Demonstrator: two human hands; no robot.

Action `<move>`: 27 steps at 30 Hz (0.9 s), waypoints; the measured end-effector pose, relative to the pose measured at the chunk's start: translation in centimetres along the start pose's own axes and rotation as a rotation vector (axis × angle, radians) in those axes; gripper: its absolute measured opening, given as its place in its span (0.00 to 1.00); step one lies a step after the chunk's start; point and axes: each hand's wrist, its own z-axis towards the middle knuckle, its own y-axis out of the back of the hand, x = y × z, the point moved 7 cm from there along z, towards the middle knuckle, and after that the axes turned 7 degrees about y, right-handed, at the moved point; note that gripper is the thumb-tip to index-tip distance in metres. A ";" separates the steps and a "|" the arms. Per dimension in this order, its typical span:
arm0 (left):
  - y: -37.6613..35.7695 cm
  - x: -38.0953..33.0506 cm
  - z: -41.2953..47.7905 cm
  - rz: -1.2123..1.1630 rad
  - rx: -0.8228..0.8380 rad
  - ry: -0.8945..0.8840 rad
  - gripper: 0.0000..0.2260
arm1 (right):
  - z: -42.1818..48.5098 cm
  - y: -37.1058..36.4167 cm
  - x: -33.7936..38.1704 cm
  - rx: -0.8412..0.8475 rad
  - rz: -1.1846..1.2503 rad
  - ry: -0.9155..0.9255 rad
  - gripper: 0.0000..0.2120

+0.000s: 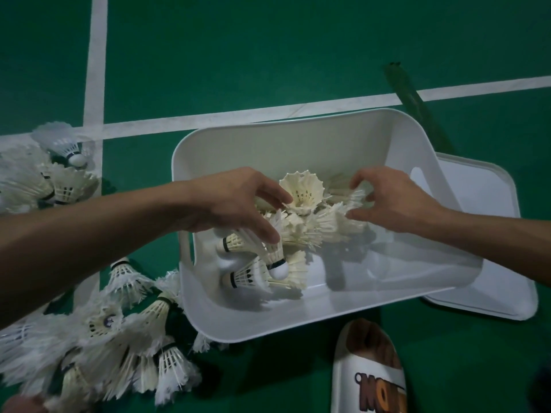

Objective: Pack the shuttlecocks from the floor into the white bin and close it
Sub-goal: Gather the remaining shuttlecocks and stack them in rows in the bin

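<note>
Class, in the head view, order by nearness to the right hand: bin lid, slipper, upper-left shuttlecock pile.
1. Bin lid, beside the right hand, rightward.
2. Slipper, lower down.
3. Upper-left shuttlecock pile, far left.

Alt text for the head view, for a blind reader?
A left hand and right hand reach among shuttlecocks in an open white bin. More shuttlecocks lie on the green floor at left; its lid lies at right.

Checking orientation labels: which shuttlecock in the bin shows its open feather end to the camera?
The top shuttlecock, between left hand and right hand; the others in the bin lie sideways.
</note>
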 end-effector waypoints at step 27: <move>-1.1 0.1 0.4 0.003 0.002 0.017 0.13 | -3.5 -1.1 2.5 0.324 0.055 0.173 0.20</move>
